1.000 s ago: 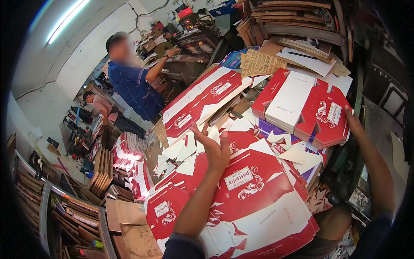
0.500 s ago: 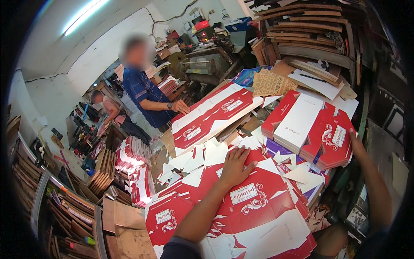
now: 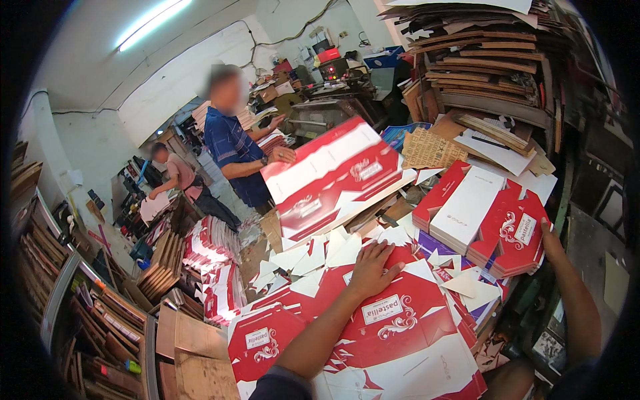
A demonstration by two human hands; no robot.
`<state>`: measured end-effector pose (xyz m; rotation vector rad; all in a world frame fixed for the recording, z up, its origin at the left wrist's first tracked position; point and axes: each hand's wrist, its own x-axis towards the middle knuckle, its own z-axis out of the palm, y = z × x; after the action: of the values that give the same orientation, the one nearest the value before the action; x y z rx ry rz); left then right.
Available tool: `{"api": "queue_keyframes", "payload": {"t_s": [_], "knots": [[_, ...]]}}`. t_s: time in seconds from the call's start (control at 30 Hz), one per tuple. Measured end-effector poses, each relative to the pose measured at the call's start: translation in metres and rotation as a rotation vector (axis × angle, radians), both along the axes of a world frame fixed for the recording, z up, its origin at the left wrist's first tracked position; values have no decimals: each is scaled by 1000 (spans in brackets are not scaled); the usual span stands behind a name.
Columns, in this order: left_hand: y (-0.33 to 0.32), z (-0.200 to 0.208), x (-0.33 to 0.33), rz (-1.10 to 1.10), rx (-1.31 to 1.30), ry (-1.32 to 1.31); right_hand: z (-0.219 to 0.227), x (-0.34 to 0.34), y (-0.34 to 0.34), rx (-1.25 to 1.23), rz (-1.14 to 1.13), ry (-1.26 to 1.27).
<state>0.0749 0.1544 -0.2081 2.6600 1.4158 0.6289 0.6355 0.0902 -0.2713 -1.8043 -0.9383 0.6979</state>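
My left hand point(image 3: 377, 270) lies flat with fingers spread on a printed red and white cardboard sheet point(image 3: 407, 353), its box outlines die-cut. Cut white and red offcuts point(image 3: 343, 248) are strewn just beyond that hand. At the right, my right hand point(image 3: 552, 245) grips the right edge of a stack of red and white box blanks point(image 3: 467, 200); its fingers are partly hidden by the edge. Another red blank point(image 3: 260, 333) lies left of my left forearm.
Across the work surface a co-worker in a blue shirt point(image 3: 233, 140) holds a large printed sheet point(image 3: 333, 177) above a pile. Another person point(image 3: 177, 173) stands farther left. Wooden boards point(image 3: 490, 63) are stacked at the back right. Bundles of printed card point(image 3: 212, 243) and upright boards point(image 3: 100, 320) stand left.
The co-worker has raised the near-left side of the large sheet off its pile, and that person's other arm now shows. My hands stay in place; the view has shifted slightly.
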Motion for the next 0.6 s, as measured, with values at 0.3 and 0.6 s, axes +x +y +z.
{"api": "queue_keyframes", "payload": {"t_s": [0.3, 0.6], "knots": [[0, 0, 0, -8, -11, -21, -32, 37, 14, 306, 320, 237], [3, -17, -7, 9, 70, -94, -24, 48, 24, 133, 348, 239]]}}
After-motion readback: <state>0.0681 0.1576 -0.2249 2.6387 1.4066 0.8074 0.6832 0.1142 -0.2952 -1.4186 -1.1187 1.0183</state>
